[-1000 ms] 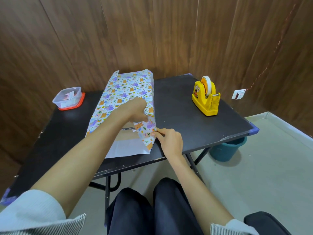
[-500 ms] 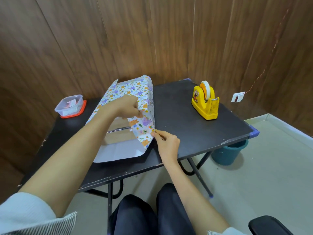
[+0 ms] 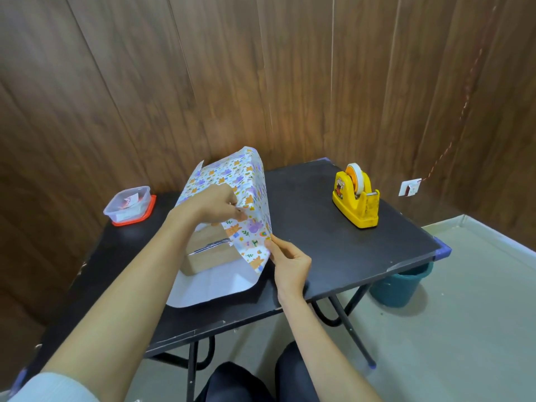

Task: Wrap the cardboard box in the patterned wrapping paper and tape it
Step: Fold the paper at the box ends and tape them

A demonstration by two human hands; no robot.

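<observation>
The cardboard box lies on the black table, its top and right side covered by patterned wrapping paper. Its near end is bare brown card with a strip of clear tape. The paper's white underside spreads flat in front of the box. My left hand presses on the box's top near edge, fingers pinching the paper there. My right hand pinches the paper's hanging side flap at the box's near right corner. A yellow tape dispenser stands at the right of the table.
A clear plastic container with a red lid sits at the table's back left. A teal bucket stands on the floor under the table's right corner. Wood-panelled wall runs close behind the table. My knees are below the front edge.
The view has tilted up and the box's near end now shows more. My left hand has slid to the top near edge, and my right hand keeps pinching the side flap.
</observation>
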